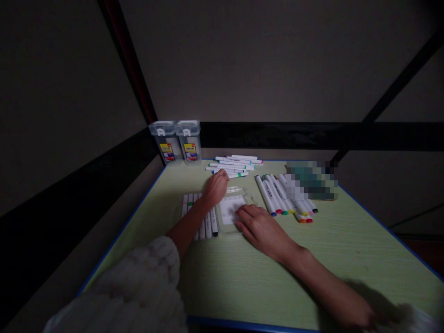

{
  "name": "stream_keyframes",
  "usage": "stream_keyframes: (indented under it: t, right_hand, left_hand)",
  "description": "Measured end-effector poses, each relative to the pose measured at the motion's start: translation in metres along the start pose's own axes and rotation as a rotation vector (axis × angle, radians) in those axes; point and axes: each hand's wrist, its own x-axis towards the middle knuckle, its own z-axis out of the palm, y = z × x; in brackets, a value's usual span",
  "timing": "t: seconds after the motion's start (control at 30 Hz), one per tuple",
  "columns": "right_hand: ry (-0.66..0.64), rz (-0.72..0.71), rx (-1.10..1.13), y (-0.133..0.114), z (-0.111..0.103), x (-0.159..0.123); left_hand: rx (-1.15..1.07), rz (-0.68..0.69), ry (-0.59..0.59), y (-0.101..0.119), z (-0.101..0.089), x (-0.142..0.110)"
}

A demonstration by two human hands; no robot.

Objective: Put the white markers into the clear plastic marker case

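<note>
My left hand (215, 186) reaches across to a loose pile of white markers (232, 163), its fingers curled at the near end of a marker with a green band (238, 175). Its fingertips are partly hidden. Below that arm lies an opened clear plastic case (226, 230). Several white markers (208, 224) lie side by side in its left half, partly covered by the forearm. A white printed card (229, 208) shows in the right half. My right hand (258, 227) lies with fingers extended over the right edge of the card and case, holding nothing visible.
Thick white markers with coloured ends (277, 196) lie in a group at right, beside a blurred-out green item (312, 180). Two clear lidded boxes (188, 143) with yellow labels stand at the back left corner. The pale green table (243, 286) has a blue edge; walls stand behind and left.
</note>
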Motion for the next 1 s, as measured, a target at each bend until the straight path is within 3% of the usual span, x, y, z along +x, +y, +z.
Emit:
stream_keyframes:
  t: [0.33, 0.6, 0.8, 1.0]
  right_hand:
    - [-0.028, 0.003, -0.017, 0.001, 0.001, 0.0]
    - [-0.025, -0.002, -0.027, 0.001, 0.0, 0.001]
    - [-0.028, -0.005, -0.039, 0.0, -0.001, 0.0]
    - [-0.023, -0.007, -0.029, 0.001, -0.001, 0.0]
  left_hand:
    - [-0.098, -0.007, 0.064, -0.01, -0.007, 0.0]
    - [-0.248, 0.022, 0.098, 0.002, -0.024, -0.011]
    - [-0.52, -0.119, 0.19, 0.005, -0.02, -0.031]
    - [-0.791, -0.315, 0.137, 0.012, -0.025, -0.041]
